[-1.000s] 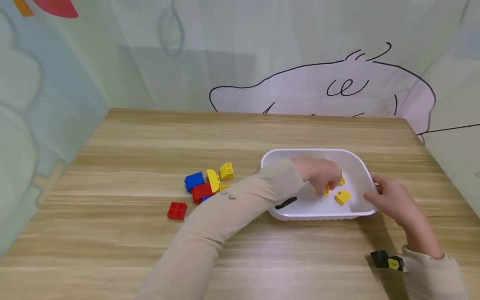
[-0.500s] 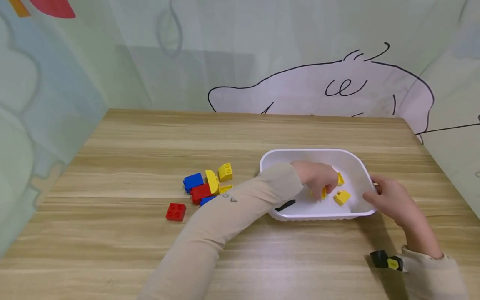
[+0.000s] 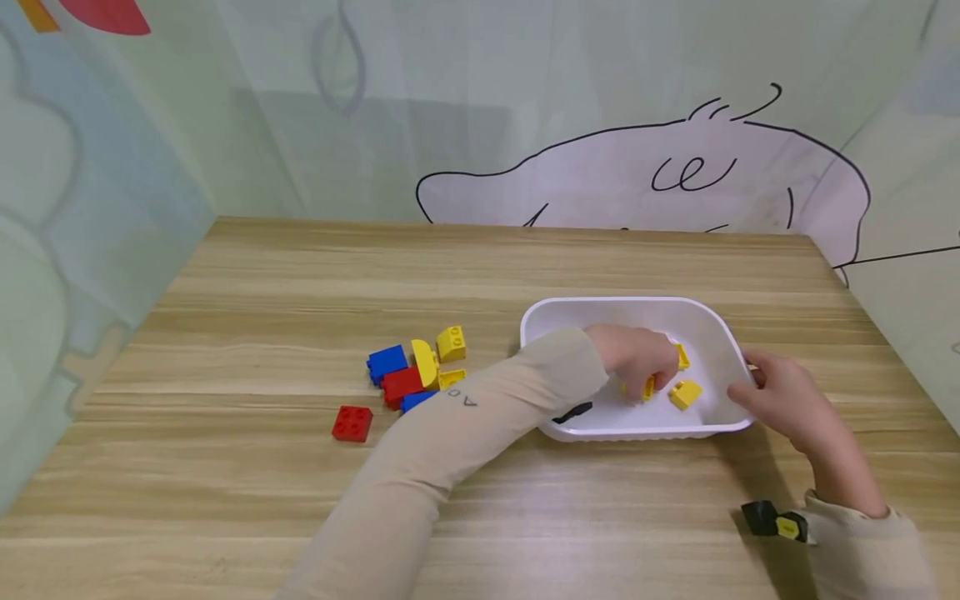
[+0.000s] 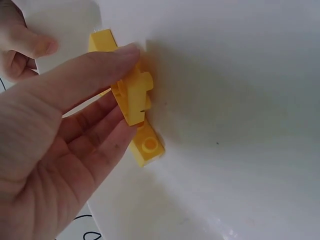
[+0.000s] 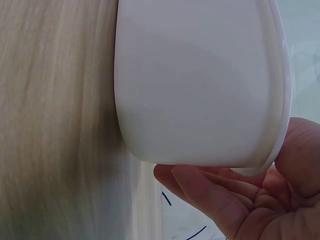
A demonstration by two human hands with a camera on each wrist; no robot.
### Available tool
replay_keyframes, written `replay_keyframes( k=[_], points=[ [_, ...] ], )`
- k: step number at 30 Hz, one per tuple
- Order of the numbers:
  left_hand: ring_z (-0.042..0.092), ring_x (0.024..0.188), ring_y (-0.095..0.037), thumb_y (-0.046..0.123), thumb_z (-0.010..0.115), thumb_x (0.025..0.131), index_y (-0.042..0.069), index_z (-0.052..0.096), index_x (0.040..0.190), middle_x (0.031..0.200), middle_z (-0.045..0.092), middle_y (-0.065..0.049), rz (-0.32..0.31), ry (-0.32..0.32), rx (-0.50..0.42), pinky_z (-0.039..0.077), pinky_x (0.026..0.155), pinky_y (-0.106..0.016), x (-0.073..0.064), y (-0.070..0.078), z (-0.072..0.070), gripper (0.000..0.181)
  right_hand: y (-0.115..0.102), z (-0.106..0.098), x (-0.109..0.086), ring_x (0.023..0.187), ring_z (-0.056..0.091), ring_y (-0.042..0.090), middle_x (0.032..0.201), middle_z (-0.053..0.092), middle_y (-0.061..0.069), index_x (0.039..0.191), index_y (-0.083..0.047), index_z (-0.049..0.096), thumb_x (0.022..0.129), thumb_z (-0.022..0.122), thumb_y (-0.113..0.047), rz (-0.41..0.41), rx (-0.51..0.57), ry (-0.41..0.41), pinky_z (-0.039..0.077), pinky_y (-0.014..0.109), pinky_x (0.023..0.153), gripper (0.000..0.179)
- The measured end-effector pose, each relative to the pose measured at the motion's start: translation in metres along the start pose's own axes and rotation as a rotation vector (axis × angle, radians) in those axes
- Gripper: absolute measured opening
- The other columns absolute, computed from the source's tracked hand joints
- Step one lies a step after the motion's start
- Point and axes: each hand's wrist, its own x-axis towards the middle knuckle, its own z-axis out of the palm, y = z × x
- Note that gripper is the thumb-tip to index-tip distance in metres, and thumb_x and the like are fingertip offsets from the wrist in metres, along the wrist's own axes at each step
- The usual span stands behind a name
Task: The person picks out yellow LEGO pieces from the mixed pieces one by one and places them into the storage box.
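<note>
Left hand (image 3: 637, 358) pinches a small yellow plastic brick (image 4: 134, 102) between thumb and fingers, down inside a white rectangular plastic tub (image 3: 637, 434), two loose yellow plastic bricks (image 3: 685, 394) just right of that hand. Right hand (image 3: 786, 398), off to the right, grips the tub's near end wall by the rim. Well left of left hand, on wood-grain table (image 3: 570, 517): red four-stud plastic brick (image 3: 352, 424), mixed red, blue and yellow plastic bricks (image 3: 403, 387).

Yellow studded toy brick (image 4: 135, 102) | pinched by left hand (image 3: 641, 354) | inside white round-cornered bin (image 5: 200, 85), upright, end held by right hand (image 3: 783, 396)
</note>
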Motion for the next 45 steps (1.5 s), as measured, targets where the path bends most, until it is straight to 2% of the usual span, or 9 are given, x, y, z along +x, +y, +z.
replay_keyframes(
  k=[11,19,21,31,33,37,42,45],
  points=[
    [0.043,0.086,-0.011,0.005,0.070,0.080,0.010,0.061,0.101,0.095,0.051,0.003,0.051,0.010,0.027,0.034,0.074,-0.018,0.002,0.001,0.004,0.023,-0.001,0.000,-0.001,0.075,0.060,0.029,0.096,0.060,0.034,0.118,0.019,0.047,0.081,0.057,-0.002,0.000,0.001,-0.002,0.051,0.031,0.058,0.043],
    [0.043,0.085,-0.012,0.005,0.071,0.078,0.010,0.061,0.103,0.096,0.050,0.002,0.061,0.003,0.030,0.035,0.072,-0.018,-0.001,0.001,0.003,0.027,-0.001,0.001,-0.001,0.079,0.060,0.032,0.104,0.057,0.037,0.121,0.019,0.045,0.083,0.057,-0.004,0.023,0.006,-0.023,0.054,0.039,0.063,0.046],
    [0.043,0.086,-0.011,0.005,0.071,0.078,0.009,0.061,0.106,0.098,0.051,0.001,0.082,0.004,0.051,0.035,0.072,-0.018,-0.002,0.000,0.002,0.029,-0.001,0.001,-0.001,0.079,0.059,0.031,0.103,0.057,0.037,0.121,0.019,0.045,0.083,0.058,-0.004,0.021,0.003,-0.021,0.054,0.038,0.063,0.045],
    [0.044,0.094,-0.012,0.008,0.070,0.079,0.010,0.060,0.111,0.105,0.053,-0.001,0.102,0.023,0.099,0.037,0.077,-0.019,-0.006,0.002,-0.008,0.034,0.000,0.001,0.000,0.078,0.059,0.030,0.101,0.058,0.036,0.120,0.019,0.046,0.083,0.057,-0.005,0.017,-0.007,-0.011,0.052,0.037,0.062,0.045],
    [0.044,0.096,-0.012,0.008,0.070,0.080,0.011,0.060,0.111,0.106,0.052,-0.001,0.083,0.016,0.079,0.038,0.078,-0.019,-0.009,0.004,-0.010,0.032,0.001,0.001,0.000,0.078,0.059,0.031,0.102,0.058,0.036,0.120,0.019,0.046,0.083,0.057,-0.005,0.019,-0.005,-0.013,0.053,0.037,0.063,0.046],
    [0.044,0.097,-0.013,0.008,0.068,0.082,0.011,0.060,0.110,0.108,0.052,-0.001,0.073,0.015,0.105,0.038,0.079,-0.020,-0.017,0.007,-0.017,0.030,0.001,0.000,0.000,0.077,0.059,0.030,0.100,0.058,0.035,0.120,0.019,0.046,0.082,0.057,-0.004,0.014,-0.004,-0.006,0.052,0.035,0.061,0.046],
    [0.046,0.096,-0.014,0.007,0.068,0.082,0.010,0.060,0.112,0.112,0.056,-0.004,0.085,0.003,0.171,0.038,0.081,-0.021,-0.035,0.006,-0.023,0.032,0.001,0.000,0.000,0.076,0.059,0.029,0.100,0.059,0.035,0.121,0.019,0.045,0.082,0.057,-0.004,0.026,0.003,-0.011,0.052,0.033,0.060,0.046],
    [0.047,0.096,-0.015,0.008,0.069,0.082,0.009,0.060,0.113,0.115,0.057,-0.005,0.078,-0.003,0.180,0.039,0.085,-0.022,-0.046,0.002,-0.023,0.033,0.001,0.000,0.001,0.076,0.059,0.029,0.102,0.058,0.036,0.122,0.019,0.044,0.083,0.057,-0.005,0.040,-0.005,-0.021,0.053,0.035,0.061,0.048]
  ],
)
